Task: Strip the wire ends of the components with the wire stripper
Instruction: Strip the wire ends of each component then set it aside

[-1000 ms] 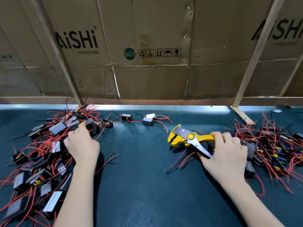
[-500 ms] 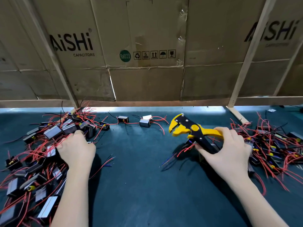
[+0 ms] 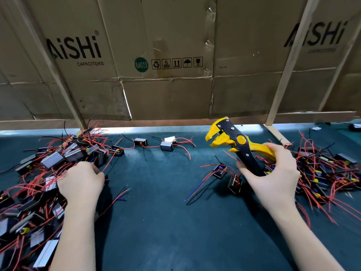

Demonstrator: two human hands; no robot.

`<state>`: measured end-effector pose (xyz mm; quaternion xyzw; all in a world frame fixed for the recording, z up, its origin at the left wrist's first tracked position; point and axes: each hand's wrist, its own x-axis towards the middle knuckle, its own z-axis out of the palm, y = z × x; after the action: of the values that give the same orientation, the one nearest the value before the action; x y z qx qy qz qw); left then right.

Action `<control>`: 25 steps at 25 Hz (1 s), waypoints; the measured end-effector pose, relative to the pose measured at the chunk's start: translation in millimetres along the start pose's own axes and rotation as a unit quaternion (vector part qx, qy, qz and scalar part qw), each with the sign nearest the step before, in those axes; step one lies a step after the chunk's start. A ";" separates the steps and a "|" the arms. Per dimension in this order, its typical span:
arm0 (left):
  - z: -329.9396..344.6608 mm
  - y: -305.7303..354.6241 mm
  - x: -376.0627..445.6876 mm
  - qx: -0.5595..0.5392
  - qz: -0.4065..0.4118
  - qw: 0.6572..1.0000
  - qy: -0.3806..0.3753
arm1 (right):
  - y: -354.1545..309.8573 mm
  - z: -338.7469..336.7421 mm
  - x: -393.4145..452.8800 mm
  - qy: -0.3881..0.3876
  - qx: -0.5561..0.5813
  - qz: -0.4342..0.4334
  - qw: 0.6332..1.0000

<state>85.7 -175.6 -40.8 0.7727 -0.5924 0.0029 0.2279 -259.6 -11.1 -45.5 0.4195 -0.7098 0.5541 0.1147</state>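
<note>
My right hand (image 3: 273, 178) grips the handles of the yellow and black wire stripper (image 3: 232, 141) and holds it raised above the mat, jaws pointing up and left. My left hand (image 3: 82, 182) rests on the right edge of the left pile of components (image 3: 48, 163), small grey and black boxes with red and black wires. Its fingers curl down over a dark component there, which the hand mostly hides. Two loose components (image 3: 220, 170) with red and blue wires lie just left of my right hand.
A second tangled pile of components (image 3: 322, 173) lies at the right. Three single components (image 3: 167, 146) sit at the back of the dark green mat (image 3: 166, 222). A cardboard wall (image 3: 166, 94) with wooden struts closes off the back.
My right hand has lifted the wire stripper off the mat and tilted its jaws upward. My left hand has drawn back slightly on the left pile and curled its fingers.
</note>
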 end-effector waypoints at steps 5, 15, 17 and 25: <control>1.9 5.2 -3.4 0.020 0.037 0.998 -0.055 | 2.9 -0.6 0.8 0.006 -0.001 0.006 1.000; -1.7 64.8 -57.3 -0.302 0.338 0.863 -0.223 | 2.4 1.3 -0.1 0.002 -0.022 -0.013 1.000; 8.7 76.8 -69.6 -0.316 0.338 0.843 -0.274 | 3.9 2.3 -0.3 0.001 -0.035 -0.022 0.999; -2.7 57.6 -47.2 -0.369 0.339 0.781 -0.374 | 5.6 3.6 -2.4 0.009 -0.134 -0.080 0.988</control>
<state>19.5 -142.6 -31.3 0.3195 -0.8108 -0.4275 0.2405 -261.0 -13.0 -52.2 0.4505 -0.7407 0.4470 0.2205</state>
